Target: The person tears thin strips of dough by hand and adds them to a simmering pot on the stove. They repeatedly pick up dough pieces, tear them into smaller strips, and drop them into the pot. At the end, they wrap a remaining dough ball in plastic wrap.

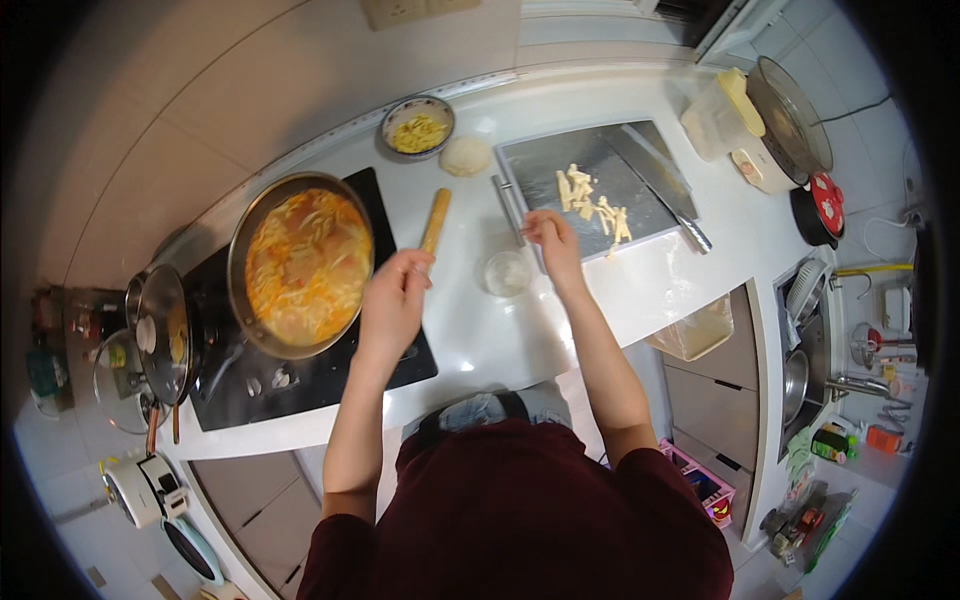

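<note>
My left hand (396,304) is curled at the right rim of a wide metal pan (304,341) of soup with orange and pale pieces. A wooden rolling pin (437,214) runs up from its fingers, and the hand hides the lower end. My right hand (553,244), fingers bent together, hovers at the near left corner of a dark cutting board (540,161). Pale cut strips (574,191) lie on that board. Close by its fingertips is a thin metal bar (510,206); whether they touch it is unclear. A small clear bowl (508,274) stands between my hands.
A cleaver (652,169) lies across the board, handle over its right edge. Behind are a pale dough ball (466,157) and a patterned bowl (418,101) of yellow pieces. Lidded pans (161,330) crowd the black cooktop's (300,397) left end. A sink (814,345) is at right.
</note>
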Tool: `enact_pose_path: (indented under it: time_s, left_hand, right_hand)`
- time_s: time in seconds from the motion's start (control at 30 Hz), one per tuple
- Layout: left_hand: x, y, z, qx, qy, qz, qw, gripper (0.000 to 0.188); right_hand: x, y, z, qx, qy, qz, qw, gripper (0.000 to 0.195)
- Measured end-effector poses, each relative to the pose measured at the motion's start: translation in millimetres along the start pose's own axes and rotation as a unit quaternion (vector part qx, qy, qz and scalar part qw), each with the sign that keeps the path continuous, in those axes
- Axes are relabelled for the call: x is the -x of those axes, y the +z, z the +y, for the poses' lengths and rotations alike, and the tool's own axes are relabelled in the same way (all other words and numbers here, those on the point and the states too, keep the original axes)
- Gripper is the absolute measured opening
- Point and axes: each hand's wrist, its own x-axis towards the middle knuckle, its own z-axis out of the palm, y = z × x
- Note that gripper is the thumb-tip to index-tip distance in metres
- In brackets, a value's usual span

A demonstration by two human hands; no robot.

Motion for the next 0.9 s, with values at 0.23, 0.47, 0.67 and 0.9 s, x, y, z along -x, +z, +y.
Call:
enact_pose_path:
  time_s: [0.23,0.47,0.67,0.9]
  left_hand:
    - [6,59,18,-0.003,-0.034,-0.129,0.991,0.014]
    - [6,65,22,0.013,-0.044,-0.131,0.99,0.014]
    - [6,63,20,0.061,-0.077,-0.152,0.983,0.016]
    - [5,71,6,0.245,-0.13,-0.17,0.945,0.018]
  right_hand:
    - [-73,-96,35,0.493,-0.145,0.092,0.853,0.042]
    - [-122,-50,38,0.661,-0.055,0.042,0.747,0.047]
    - [-134,-78,75,0.569,-0.068,-0.025,0.819,0.022]
    - [-92,-95,24,-0.54,0.24,-0.127,0.796,0.026]
